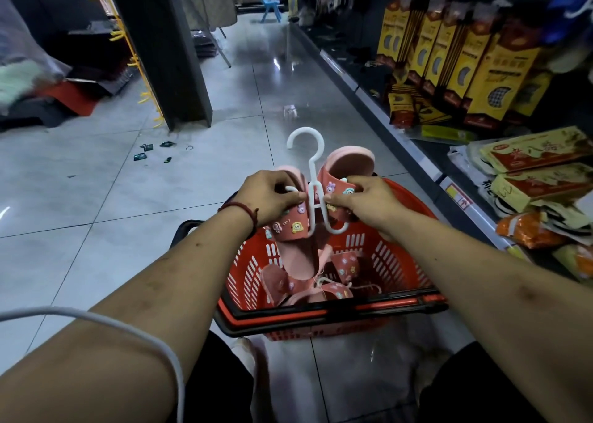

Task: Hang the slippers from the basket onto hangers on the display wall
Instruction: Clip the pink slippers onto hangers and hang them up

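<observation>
**Pink slippers held on a white hanger above the red basket**

Head camera, looking down past both forearms. The left hand (269, 194) and the right hand (362, 201) meet in mid-frame, each grasping one side of a white plastic hanger (312, 172). The hanger's hook stands upright above the knuckles. The left hand's fingers are curled round the hanger's left arm and the strap of the left slipper (293, 226), which hangs below the hand with its cartoon charms facing the camera. The right hand pinches the strap of the right slipper (351, 159) against the hanger's right arm, and that slipper's sole rises behind the fingers. Both slippers touch the hanger. Whether each strap is fully threaded onto its arm cannot be told, because the fingers cover those spots.

Directly beneath the hands is the red basket (390, 262), standing on the pale tiled floor (128, 198) with its black-and-red handles folded down along the near rim. Inside it lie more pink slippers (337, 289), heaped loosely, some tilted on edge.

A red cord bracelet (244, 207) circles the left wrist, and a white cable (134, 328) loops across the left forearm. To the right runs a dark shelf (426, 169) stocked with yellow packets (465, 69). A dark pillar (160, 43) stands to the left, with yellow pegs (141, 59) along its side. Small scraps (147, 148) lie on the tiles near its base. A blue chair (269, 2) stands far down the aisle.
</observation>
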### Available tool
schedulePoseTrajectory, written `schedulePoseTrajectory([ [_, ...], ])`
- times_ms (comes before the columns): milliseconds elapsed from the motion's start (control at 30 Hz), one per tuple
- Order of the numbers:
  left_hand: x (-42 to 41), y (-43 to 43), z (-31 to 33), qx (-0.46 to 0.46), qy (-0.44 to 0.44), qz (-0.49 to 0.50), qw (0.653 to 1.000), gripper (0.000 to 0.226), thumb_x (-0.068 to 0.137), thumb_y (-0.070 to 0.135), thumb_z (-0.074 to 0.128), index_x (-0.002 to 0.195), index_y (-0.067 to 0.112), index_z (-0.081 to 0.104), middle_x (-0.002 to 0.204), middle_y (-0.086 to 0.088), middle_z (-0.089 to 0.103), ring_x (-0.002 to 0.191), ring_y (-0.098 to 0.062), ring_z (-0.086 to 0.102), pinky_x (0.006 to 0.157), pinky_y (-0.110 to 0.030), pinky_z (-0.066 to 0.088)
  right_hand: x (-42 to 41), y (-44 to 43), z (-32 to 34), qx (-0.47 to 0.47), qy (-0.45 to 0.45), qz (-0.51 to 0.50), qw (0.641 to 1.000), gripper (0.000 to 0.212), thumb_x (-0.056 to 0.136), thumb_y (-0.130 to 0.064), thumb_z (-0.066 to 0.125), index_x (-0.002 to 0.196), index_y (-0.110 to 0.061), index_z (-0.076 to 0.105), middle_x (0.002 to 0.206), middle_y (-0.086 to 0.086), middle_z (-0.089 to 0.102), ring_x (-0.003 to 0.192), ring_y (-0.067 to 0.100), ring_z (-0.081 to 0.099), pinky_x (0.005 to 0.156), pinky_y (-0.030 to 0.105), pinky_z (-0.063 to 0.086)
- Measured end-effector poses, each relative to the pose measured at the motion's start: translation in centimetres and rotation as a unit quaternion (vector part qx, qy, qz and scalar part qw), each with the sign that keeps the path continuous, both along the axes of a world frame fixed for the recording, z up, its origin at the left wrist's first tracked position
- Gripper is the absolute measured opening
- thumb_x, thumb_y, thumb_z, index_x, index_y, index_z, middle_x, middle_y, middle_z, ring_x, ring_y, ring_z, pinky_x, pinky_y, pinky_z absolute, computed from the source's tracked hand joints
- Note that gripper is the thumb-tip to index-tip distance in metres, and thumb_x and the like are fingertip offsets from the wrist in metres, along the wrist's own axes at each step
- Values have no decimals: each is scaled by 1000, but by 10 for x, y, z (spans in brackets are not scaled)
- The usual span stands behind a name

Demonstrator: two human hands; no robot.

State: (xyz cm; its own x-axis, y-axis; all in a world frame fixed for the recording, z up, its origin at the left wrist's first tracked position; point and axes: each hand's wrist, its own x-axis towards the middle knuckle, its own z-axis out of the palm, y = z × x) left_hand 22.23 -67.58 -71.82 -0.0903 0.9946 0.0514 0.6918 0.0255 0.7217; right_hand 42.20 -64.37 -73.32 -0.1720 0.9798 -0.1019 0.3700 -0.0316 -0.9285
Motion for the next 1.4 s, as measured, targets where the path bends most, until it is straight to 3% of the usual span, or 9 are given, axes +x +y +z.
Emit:
schedulePoseTrajectory([
  [200,2,1,0,36,-22,30,999,14,78,28,82,86,17,77,84,0,73,80,-15,68,69,-23,55,-7,4,3,-13,64,-58,996,26,79,-26,83,100,-14,76,94,7,77,86,26,74,86,43,61],
  [367,2,2,3,91,-34,54,994,11,80,26,81,88,19,77,83,2,71,80,-12,66,68,-15,51,-11,12,-1,59,-98,-76,991,37,68,-34,82,103,-27,73,109,8,68,91,23,69,90,40,58],
  [533,-2,2,4,124,-43,61,990,11,81,24,80,89,17,78,85,2,74,83,-13,68,79,-29,56,-7,13,1,60,-218,-39,973,43,76,-38,82,116,-25,71,120,11,58,88,25,68,92,37,57],
  [733,-1,1,6,132,-34,46,990,12,83,24,78,90,15,77,85,1,73,83,-13,68,77,-26,55,-8,-4,15,160,-357,-94,915,46,83,-50,72,121,-25,63,129,9,39,120,32,48,102,41,46],
  [867,0,1,5,128,-75,37,988,7,83,23,78,88,17,76,85,1,74,83,-12,69,78,-27,56,-16,-6,22,287,-276,-71,915,28,88,-36,72,110,-20,67,117,3,49,108,19,51,90,33,50],
  [1033,3,3,4,125,-103,28,986,4,84,20,77,86,17,75,82,2,74,78,-9,67,75,-27,56,-24,-8,20,213,-193,0,958,31,86,-34,73,117,-28,71,108,0,73,97,22,66,83,33,54],
  [1233,-2,5,4,115,-129,29,985,7,84,22,77,89,17,76,86,2,75,85,-14,71,82,-38,59,-20,0,17,219,-201,-70,952,46,88,-34,70,132,-27,56,126,3,53,102,17,58,89,29,48],
  [1300,-4,3,5,111,-140,17,984,4,84,20,77,88,18,76,86,1,75,84,-15,71,83,-39,59,-18,6,17,182,-153,-92,967,36,88,-34,72,120,-19,64,114,0,60,93,12,58,85,28,49],
  [1400,-2,0,5,103,-156,16,982,3,83,18,78,85,19,76,84,0,75,80,-13,71,83,-39,60,-14,9,16,93,-37,-72,992,13,87,-28,75,86,-15,74,64,-3,68,60,17,63,64,32,52],
])
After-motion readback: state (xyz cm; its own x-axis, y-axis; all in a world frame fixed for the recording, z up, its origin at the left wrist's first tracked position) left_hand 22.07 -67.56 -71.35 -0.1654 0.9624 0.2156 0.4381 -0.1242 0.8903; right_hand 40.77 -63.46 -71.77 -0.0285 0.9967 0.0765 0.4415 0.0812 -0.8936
